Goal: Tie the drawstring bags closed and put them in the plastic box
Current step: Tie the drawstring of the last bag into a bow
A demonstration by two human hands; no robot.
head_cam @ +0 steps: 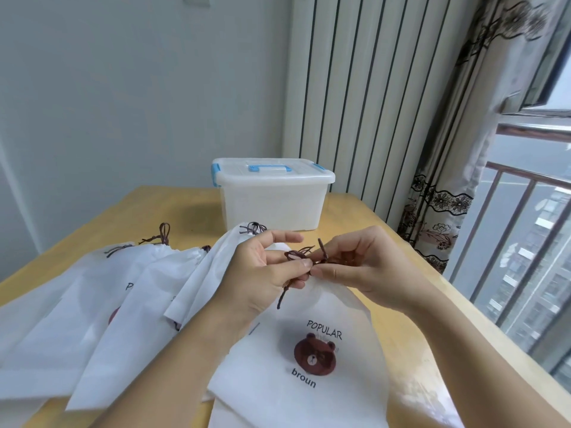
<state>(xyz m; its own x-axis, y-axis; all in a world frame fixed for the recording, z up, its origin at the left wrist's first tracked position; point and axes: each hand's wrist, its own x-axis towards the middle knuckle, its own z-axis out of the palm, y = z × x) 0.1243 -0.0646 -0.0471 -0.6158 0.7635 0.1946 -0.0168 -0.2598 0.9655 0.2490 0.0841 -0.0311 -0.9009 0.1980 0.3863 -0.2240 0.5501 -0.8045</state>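
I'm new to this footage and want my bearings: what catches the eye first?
Both hands, left hand and right hand, pinch a brown drawstring at mid-frame, above a white bag printed with a bear. Behind them, a lidded plastic box stands at the table's far end.

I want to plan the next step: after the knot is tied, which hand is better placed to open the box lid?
Probably the left. The plastic box stands behind the left hand, with its lid on; the right hand is farther to its side. Both pinch the brown drawstring.

matt cloth bags, translucent plastic box
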